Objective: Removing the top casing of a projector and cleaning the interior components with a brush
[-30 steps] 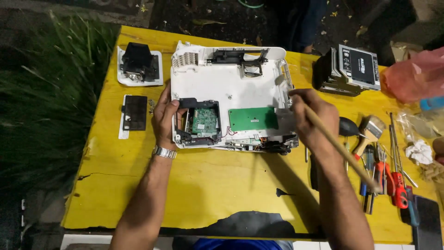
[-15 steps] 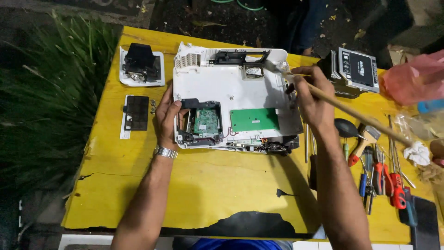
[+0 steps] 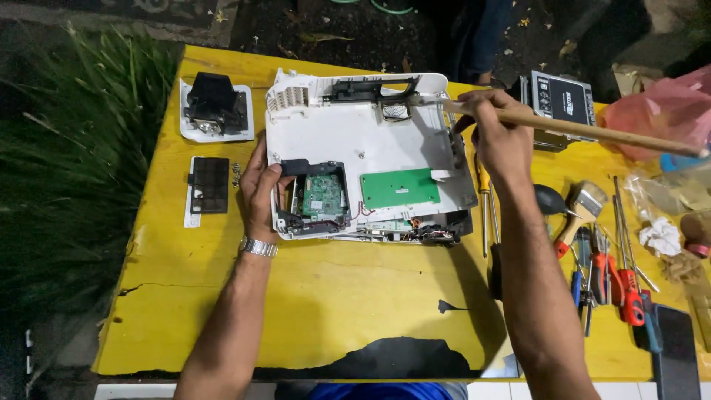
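An opened white device casing [image 3: 355, 141] lies on the yellow table [image 3: 318, 296], with green circuit boards [image 3: 398, 187] showing inside. My left hand [image 3: 259, 189] presses against its left edge beside the smaller board; a metal watch sits on that wrist. My right hand [image 3: 498, 133] grips a long wooden-handled brush [image 3: 592, 131]. The brush's tip rests at the casing's far right corner, near a dark slot.
A black part on a white base [image 3: 216, 107] and a black flat panel [image 3: 207, 185] lie at the left. A grey boxed unit [image 3: 559, 104], a pink bag [image 3: 663, 111], a paintbrush [image 3: 581, 211], screwdrivers and pliers [image 3: 615, 274] crowd the right side. Plants border the left.
My right hand has carried the brush from the casing's near right corner up to its far right corner. The left hand has stayed on the casing's left edge.
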